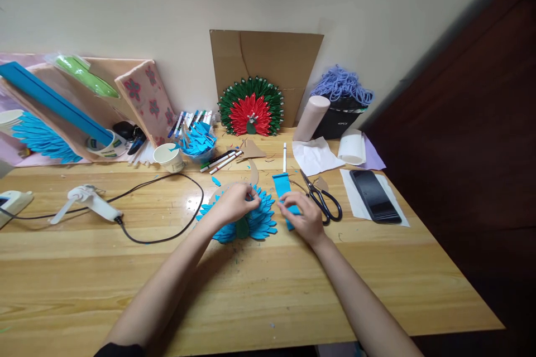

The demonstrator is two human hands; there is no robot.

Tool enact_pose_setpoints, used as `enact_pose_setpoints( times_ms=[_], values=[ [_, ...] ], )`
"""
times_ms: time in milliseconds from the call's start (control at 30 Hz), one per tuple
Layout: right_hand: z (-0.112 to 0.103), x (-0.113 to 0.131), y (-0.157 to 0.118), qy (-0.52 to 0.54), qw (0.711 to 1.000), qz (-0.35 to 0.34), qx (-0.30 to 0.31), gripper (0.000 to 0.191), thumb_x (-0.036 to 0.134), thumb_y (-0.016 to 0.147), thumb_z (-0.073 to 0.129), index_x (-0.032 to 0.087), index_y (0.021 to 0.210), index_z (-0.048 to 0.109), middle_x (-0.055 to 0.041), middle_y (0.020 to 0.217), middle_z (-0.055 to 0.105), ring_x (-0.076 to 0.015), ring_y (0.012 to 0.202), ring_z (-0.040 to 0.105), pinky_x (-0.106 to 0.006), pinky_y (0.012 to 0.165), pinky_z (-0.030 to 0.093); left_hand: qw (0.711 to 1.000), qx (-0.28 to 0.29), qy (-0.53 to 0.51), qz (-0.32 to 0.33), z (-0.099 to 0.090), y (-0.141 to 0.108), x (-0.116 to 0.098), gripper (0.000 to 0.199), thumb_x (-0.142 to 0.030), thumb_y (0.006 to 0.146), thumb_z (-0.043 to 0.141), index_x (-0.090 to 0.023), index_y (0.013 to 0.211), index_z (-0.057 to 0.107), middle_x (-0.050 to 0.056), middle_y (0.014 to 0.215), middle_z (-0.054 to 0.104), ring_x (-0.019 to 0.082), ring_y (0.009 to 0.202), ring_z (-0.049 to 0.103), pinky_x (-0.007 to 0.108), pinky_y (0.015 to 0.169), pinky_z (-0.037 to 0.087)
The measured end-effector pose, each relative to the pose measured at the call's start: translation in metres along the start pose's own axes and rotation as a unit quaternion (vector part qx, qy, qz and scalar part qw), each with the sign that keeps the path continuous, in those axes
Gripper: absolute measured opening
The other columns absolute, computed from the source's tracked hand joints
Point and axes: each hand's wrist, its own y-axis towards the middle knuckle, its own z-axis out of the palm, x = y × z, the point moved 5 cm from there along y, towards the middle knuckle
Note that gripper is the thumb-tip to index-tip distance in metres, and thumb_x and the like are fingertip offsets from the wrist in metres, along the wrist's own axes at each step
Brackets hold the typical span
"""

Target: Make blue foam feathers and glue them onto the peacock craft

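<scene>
Mid-frame, left fingers (250, 192) are pinched above a blue feathered fan (263, 224), right fingers (288, 213) barely parted; grips unclear. Mid-left, a clear bowl (200, 157) holds blue scraps (198, 139).

Left hand (238, 201) curled inward, right hand (305, 216) arched

On the black box (345, 114), beyond the right grip (305, 216) and off to its right, small pale print (342, 123) appears to read "40PCS", the first digit uncertain. Well left of the left grip (239, 202), a white round container (109, 150) bears labels too small to read.
</scene>
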Motion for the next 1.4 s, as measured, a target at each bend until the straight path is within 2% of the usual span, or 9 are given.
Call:
enact_pose_setpoints(
  times_ms=[167,300,367,533,767,933,1033,1233,1400],
  values=[
    [-0.007,-0.039,-0.005,0.155,0.957,0.232,-0.084,0.02,0.033,0.073,0.066,0.018,0.067,0.054,-0.0052,0.071,0.064,-0.0171,0.066,0.063,-0.029,0.056,0.054,1.0,-0.015,-0.003,0.003,-0.003,0.003,-0.002,0.016,-0.026,0.072,0.051,-0.017,0.071,0.064,0.006,0.085,0.067,0.019,0.079,0.059,0.026,0.07,0.043],
    [-0.001,-0.048,-0.006,0.225,0.919,0.316,-0.077,0.041,0.036,0.062,0.074,0.018,0.092,0.052,-0.0024,0.069,0.065,-0.0154,0.061,0.063,-0.027,0.055,0.052,1.0,-0.021,0.005,-0.008,-0.001,0.006,-0.004,0.02,-0.027,0.073,0.05,-0.015,0.072,0.065,0.007,0.085,0.067,0.019,0.077,0.059,0.027,0.069,0.043],
    [0.007,-0.044,-0.005,0.251,0.911,0.325,-0.031,0.045,0.038,0.063,0.073,0.017,0.098,0.054,-0.0011,0.067,0.064,-0.0144,0.06,0.061,-0.025,0.053,0.051,1.0,-0.026,0.008,-0.012,-0.001,0.006,-0.004,0.022,-0.029,0.074,0.049,-0.015,0.073,0.065,0.008,0.086,0.067,0.019,0.077,0.059,0.027,0.068,0.043],
    [0.032,-0.025,-0.009,0.254,0.906,0.328,0.088,0.031,0.036,0.062,0.074,0.014,0.082,0.065,-0.0023,0.068,0.062,-0.0127,0.058,0.057,-0.024,0.051,0.048,0.999,-0.028,-0.026,0.011,0.006,0.008,-0.005,0.024,-0.032,0.075,0.05,-0.014,0.076,0.066,0.007,0.084,0.067,0.018,0.077,0.059,0.027,0.072,0.044],
    [0.037,-0.014,-0.008,0.232,0.921,0.3,0.091,0.017,0.033,0.067,0.07,0.016,0.065,0.065,-0.0003,0.065,0.062,-0.0136,0.06,0.056,-0.026,0.056,0.047,0.998,-0.016,-0.059,0.019,0.009,0.008,-0.009,0.022,-0.03,0.075,0.05,-0.014,0.075,0.065,0.006,0.085,0.068,0.017,0.078,0.06,0.025,0.072,0.045],
    [0.034,-0.017,-0.009,0.249,0.912,0.313,0.094,0.018,0.034,0.074,0.063,0.017,0.071,0.06,0.0001,0.066,0.061,-0.0124,0.058,0.056,-0.023,0.052,0.047,0.998,-0.034,-0.053,0.01,0.002,0.006,-0.008,0.021,-0.031,0.075,0.051,-0.015,0.076,0.065,0.005,0.086,0.067,0.018,0.081,0.06,0.026,0.074,0.044],
    [0.023,-0.025,-0.004,0.27,0.908,0.315,0.064,0.019,0.036,0.076,0.061,0.017,0.073,0.057,-0.0009,0.067,0.061,-0.0116,0.056,0.056,-0.022,0.049,0.046,0.997,-0.053,-0.062,0.002,-0.009,0.007,0.0,0.023,-0.034,0.076,0.05,-0.015,0.078,0.064,0.006,0.087,0.067,0.018,0.083,0.06,0.028,0.076,0.044],
    [-0.021,-0.064,0.0,0.342,0.867,0.345,-0.112,0.022,0.04,0.073,0.062,0.019,0.076,0.058,-0.0024,0.07,0.065,-0.0124,0.059,0.059,-0.022,0.049,0.047,0.986,-0.141,-0.082,-0.035,-0.058,0.002,0.029,0.031,-0.044,0.072,0.055,-0.014,0.073,0.062,0.007,0.084,0.068,0.018,0.08,0.06,0.026,0.072,0.044],
    [-0.028,-0.078,-0.005,0.31,0.864,0.38,-0.113,0.025,0.036,0.063,0.073,0.017,0.078,0.067,-0.0046,0.077,0.069,-0.0127,0.064,0.06,-0.023,0.055,0.048,0.977,-0.178,-0.09,-0.07,-0.08,-0.005,0.046,0.038,-0.049,0.071,0.055,-0.013,0.08,0.064,0.007,0.083,0.068,0.019,0.077,0.06,0.024,0.067,0.044]
  ],
)
